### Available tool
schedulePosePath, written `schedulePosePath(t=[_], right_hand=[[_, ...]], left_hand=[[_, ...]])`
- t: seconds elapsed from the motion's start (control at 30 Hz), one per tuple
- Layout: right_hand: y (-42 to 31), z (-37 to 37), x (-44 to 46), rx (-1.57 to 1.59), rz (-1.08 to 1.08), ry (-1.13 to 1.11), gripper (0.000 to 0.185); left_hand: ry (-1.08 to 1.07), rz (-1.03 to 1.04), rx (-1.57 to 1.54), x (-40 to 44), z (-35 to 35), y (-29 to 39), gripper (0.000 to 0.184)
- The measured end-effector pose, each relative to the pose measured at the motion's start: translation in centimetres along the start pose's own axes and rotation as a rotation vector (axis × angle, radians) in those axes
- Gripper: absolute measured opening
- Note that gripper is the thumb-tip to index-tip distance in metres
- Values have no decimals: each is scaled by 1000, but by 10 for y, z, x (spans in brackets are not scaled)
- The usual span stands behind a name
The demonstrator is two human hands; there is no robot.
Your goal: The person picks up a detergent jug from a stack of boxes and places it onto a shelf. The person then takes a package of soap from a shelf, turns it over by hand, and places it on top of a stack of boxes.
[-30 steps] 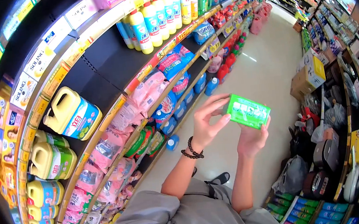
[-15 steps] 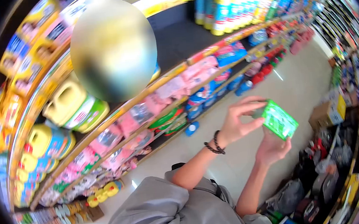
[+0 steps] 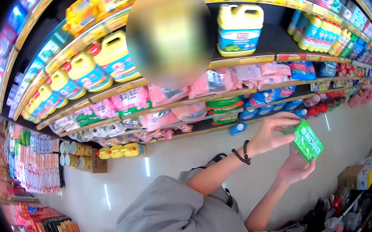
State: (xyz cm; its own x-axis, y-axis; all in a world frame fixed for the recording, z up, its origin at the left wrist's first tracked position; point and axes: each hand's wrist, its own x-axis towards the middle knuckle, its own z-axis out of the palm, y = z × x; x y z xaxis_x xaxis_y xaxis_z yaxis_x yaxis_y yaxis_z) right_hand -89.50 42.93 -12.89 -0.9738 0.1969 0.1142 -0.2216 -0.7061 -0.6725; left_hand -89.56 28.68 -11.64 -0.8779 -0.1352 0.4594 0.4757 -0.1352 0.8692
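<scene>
A small green box [image 3: 308,141] with white print is held out at the right of the view, over the floor. My left hand [image 3: 275,134], with a dark beaded bracelet [image 3: 244,154] on its wrist, grips the box's upper left side between thumb and fingers. From below, my right hand [image 3: 295,169] clasps its lower end, its fingers partly hidden behind the box. The printed face is turned up towards me.
Shelves hold yellow jugs [image 3: 239,29], pink packs [image 3: 131,100] and several bottles [image 3: 318,34]. A blurred oval hides part of the shelf. On the pale floor [image 3: 135,189] stand yellow bottles [image 3: 121,151] and a blue bottle [image 3: 238,129]. A cardboard box [image 3: 357,175] sits at right.
The view has turned, so the shelves look more level and more of the left aisle shows. Both hands still hold the green box, which appears slightly lower and further right.
</scene>
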Motion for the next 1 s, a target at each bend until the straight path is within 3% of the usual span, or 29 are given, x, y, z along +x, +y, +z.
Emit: schedulePosePath(t=[0.3,0.53,0.8,1.0], right_hand=[[12,25,-43,41,109,-101,60],[47,64,-103,63,175,-245,56],[100,153,-243,109,313,-460,55],[149,231,-395,149,561,-641,61]], left_hand=[[137,69,9,-42,-35,38,41],[206,109,36,-100,-102,81,43],[427,291,240,-217,-222,181,45],[706,369,255,-345,-316,269,42]])
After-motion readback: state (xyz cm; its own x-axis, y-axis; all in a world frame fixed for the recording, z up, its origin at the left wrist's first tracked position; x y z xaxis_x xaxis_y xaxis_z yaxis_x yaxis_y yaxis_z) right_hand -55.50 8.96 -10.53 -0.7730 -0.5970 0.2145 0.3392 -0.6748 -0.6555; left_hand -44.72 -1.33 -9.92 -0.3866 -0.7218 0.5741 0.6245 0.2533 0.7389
